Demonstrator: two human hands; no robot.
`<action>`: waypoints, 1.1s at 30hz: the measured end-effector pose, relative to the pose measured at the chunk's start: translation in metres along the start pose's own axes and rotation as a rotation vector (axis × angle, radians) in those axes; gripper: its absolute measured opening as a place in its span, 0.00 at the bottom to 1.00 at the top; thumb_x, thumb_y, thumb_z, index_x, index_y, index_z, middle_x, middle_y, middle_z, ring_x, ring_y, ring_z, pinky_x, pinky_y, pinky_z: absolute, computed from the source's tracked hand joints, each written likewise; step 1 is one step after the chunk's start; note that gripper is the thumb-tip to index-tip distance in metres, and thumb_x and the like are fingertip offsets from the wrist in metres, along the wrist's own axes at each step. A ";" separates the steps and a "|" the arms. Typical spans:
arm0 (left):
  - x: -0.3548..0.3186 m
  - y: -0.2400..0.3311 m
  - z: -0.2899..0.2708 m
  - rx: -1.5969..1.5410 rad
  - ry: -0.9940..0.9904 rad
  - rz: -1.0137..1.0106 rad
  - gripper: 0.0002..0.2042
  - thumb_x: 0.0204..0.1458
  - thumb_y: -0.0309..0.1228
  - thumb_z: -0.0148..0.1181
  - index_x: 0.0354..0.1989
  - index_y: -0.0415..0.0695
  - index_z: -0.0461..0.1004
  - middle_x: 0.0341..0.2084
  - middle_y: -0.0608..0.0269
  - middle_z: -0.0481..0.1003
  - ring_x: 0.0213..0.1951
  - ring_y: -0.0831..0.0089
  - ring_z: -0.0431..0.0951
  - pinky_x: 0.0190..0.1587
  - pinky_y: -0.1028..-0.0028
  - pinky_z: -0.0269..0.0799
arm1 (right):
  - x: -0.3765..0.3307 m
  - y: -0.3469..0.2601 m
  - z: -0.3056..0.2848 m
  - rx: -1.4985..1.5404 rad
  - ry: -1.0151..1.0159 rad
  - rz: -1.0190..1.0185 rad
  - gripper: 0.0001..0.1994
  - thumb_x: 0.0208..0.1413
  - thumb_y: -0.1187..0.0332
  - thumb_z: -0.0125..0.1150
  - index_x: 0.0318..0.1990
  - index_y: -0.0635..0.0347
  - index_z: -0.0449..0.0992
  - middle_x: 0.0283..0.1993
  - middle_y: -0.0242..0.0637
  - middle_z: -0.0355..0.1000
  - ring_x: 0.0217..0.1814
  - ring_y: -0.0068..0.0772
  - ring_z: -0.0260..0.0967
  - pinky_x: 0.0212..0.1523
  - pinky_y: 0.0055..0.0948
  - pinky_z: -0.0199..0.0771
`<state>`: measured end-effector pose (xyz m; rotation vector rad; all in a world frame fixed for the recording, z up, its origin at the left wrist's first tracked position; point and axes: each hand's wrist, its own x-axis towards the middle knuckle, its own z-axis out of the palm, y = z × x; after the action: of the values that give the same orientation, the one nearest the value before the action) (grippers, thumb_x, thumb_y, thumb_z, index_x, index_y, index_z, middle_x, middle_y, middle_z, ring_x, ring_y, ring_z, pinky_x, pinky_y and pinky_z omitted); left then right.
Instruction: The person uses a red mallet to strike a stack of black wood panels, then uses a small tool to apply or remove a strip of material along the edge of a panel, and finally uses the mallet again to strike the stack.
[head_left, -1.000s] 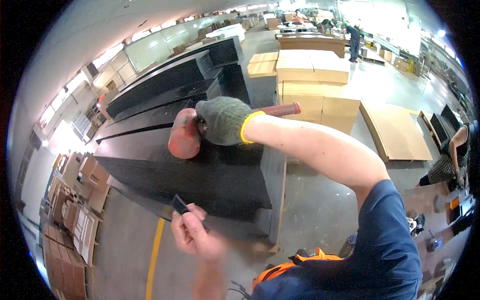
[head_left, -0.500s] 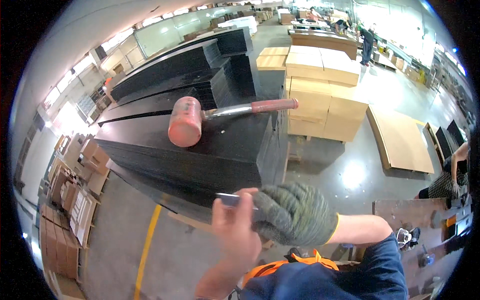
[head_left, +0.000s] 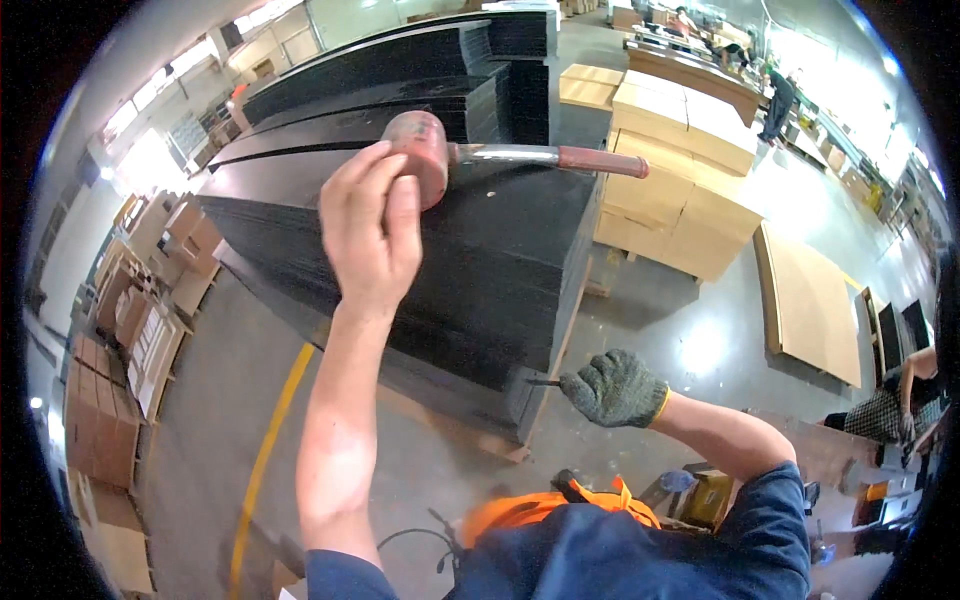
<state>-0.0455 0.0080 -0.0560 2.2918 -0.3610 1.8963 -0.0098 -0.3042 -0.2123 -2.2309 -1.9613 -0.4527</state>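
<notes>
On a stack of black boards (head_left: 480, 260) lies a mallet with a red head (head_left: 425, 165), a metal shaft and a red grip (head_left: 605, 162) pointing right. My left hand (head_left: 365, 225), bare, reaches forward over the boards, its fingers and thumb curled against the left side of the mallet head. My right hand (head_left: 618, 388) wears a dark grey-green knitted glove and is closed beside the stack's near right corner. A thin dark rod-like tool (head_left: 545, 382) sticks out of this fist toward the stack; the rest of it is hidden in the glove.
Further black stacks (head_left: 370, 105) rise behind. Tan cartons (head_left: 680, 190) stand to the right, with a low pile of brown sheets (head_left: 815, 305) beyond. Brown cartons (head_left: 105, 420) line the left side. A co-worker's arm (head_left: 915, 385) shows at the far right, near a brown table.
My hands were together in front of me, a small shiny piece in my left fingers. They have parted: the left has gone forward to the mallet, the right moved aside. The view has shifted.
</notes>
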 end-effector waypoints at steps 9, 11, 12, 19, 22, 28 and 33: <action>-0.017 0.019 0.018 0.095 0.090 0.074 0.10 0.58 0.30 0.56 0.42 0.47 0.83 0.57 0.53 0.67 0.59 0.55 0.62 0.63 0.58 0.56 | 0.000 0.029 0.018 -0.073 0.049 -0.095 0.08 0.53 0.64 0.56 0.39 0.50 0.77 0.20 0.39 0.71 0.19 0.44 0.71 0.14 0.42 0.66; -0.019 0.023 0.025 0.167 0.022 0.054 0.15 0.62 0.34 0.48 0.38 0.45 0.84 0.59 0.54 0.69 0.62 0.51 0.61 0.66 0.52 0.52 | 0.002 0.027 0.021 -0.108 0.056 -0.115 0.09 0.51 0.64 0.57 0.40 0.50 0.77 0.19 0.38 0.70 0.18 0.42 0.70 0.13 0.41 0.65; -0.020 0.025 0.028 0.133 0.045 0.063 0.15 0.62 0.33 0.47 0.36 0.45 0.84 0.58 0.54 0.70 0.62 0.51 0.61 0.67 0.51 0.51 | 0.006 0.026 0.018 -0.120 0.072 -0.136 0.10 0.50 0.64 0.58 0.40 0.51 0.78 0.18 0.37 0.69 0.17 0.41 0.69 0.13 0.40 0.64; -0.023 0.029 0.029 0.019 0.024 0.021 0.17 0.62 0.30 0.44 0.28 0.40 0.80 0.48 0.58 0.80 0.62 0.54 0.66 0.69 0.48 0.47 | 0.036 0.052 -0.081 -0.134 0.417 0.078 0.07 0.55 0.65 0.60 0.39 0.55 0.77 0.26 0.36 0.70 0.25 0.38 0.68 0.24 0.33 0.69; -0.024 0.030 0.031 0.015 0.026 0.024 0.17 0.63 0.30 0.42 0.28 0.40 0.79 0.47 0.59 0.80 0.62 0.53 0.66 0.70 0.48 0.46 | 0.038 0.049 -0.087 0.052 0.315 0.148 0.10 0.58 0.64 0.58 0.42 0.57 0.78 0.34 0.39 0.75 0.30 0.41 0.72 0.30 0.33 0.74; -0.024 0.032 0.032 0.026 0.049 0.049 0.18 0.64 0.30 0.41 0.27 0.39 0.77 0.46 0.59 0.81 0.61 0.44 0.66 0.70 0.48 0.47 | 0.043 0.029 -0.053 -0.255 -0.234 -0.146 0.14 0.45 0.62 0.61 0.41 0.49 0.81 0.33 0.40 0.74 0.32 0.32 0.72 0.29 0.36 0.72; -0.024 0.033 0.033 0.015 0.048 0.038 0.19 0.65 0.30 0.40 0.26 0.37 0.76 0.45 0.57 0.81 0.60 0.47 0.67 0.69 0.48 0.50 | 0.045 0.046 -0.112 -0.360 0.630 0.044 0.11 0.39 0.68 0.66 0.35 0.55 0.79 0.27 0.40 0.71 0.28 0.39 0.70 0.26 0.38 0.66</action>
<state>-0.0274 -0.0302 -0.0877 2.2597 -0.3887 1.9750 0.0253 -0.3013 -0.0878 -1.9446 -1.5773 -1.3942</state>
